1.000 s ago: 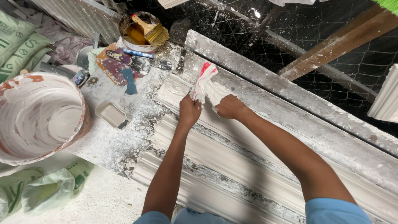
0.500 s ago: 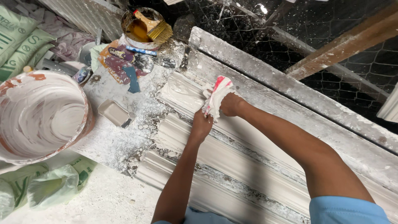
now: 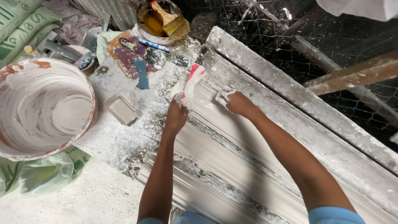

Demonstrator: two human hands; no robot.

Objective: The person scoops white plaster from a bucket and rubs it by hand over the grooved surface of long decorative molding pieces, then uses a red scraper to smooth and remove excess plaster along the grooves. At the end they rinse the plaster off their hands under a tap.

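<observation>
A: Left hand (image 3: 175, 118)?
B: Fingers closed on a white rag with a red patch (image 3: 190, 85), pressed onto the upper end of the long white plaster moulding (image 3: 232, 166).
A: Right hand (image 3: 239, 103)?
B: Just beside it, further right on the same moulding. Fingers curled on a smaller white wad (image 3: 224, 95), also touching the surface.
A: Moulding position?
B: Runs diagonally from upper centre to lower right, wire mesh (image 3: 331, 37) behind it, counter (image 3: 112, 137) dusted with plaster to its left.
A: Around it?
B: Big plaster-coated bucket (image 3: 41, 112) at far left, well apart from the hands. Small rectangular tray (image 3: 120, 109) between bucket and moulding. Tin with a paintbrush (image 3: 170, 18) at top, stained scraper (image 3: 141, 74) below it.
</observation>
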